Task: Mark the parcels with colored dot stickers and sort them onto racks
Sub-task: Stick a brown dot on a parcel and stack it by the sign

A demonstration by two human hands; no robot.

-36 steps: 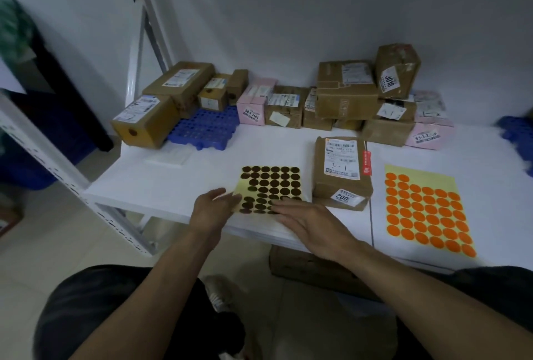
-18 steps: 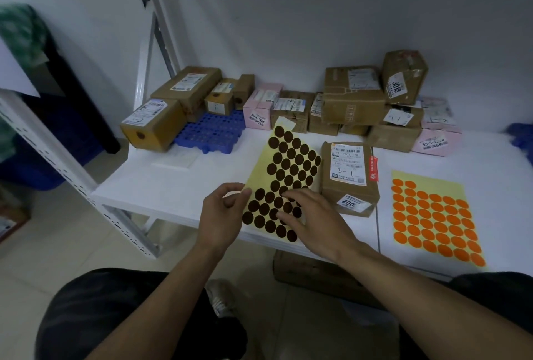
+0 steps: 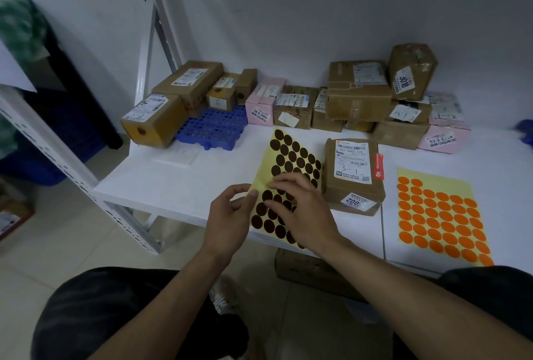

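Note:
A yellow sheet of dark brown dot stickers (image 3: 291, 158) is tilted up off the white shelf (image 3: 178, 184). My left hand (image 3: 227, 222) pinches the sheet's left edge. My right hand (image 3: 300, 209) lies over its lower half, fingertips on the dots. Just right of the sheet a brown parcel (image 3: 353, 178) with a white label marked 3-1 lies flat. A second yellow sheet with orange dots (image 3: 441, 217) lies flat farther right. Several brown and pink parcels (image 3: 359, 91) are piled along the back wall.
A blue plastic grid tray (image 3: 213, 129) sits at the back left under some boxes. A white perforated rack post (image 3: 52, 155) slants across the left. A cardboard box (image 3: 305, 270) sits on the floor under the shelf. My dark-clothed knees fill the bottom.
The brown dot sheet went from flat on the shelf to lifted and tilted upright. My right hand moved up over its lower dots while my left hand kept the left edge.

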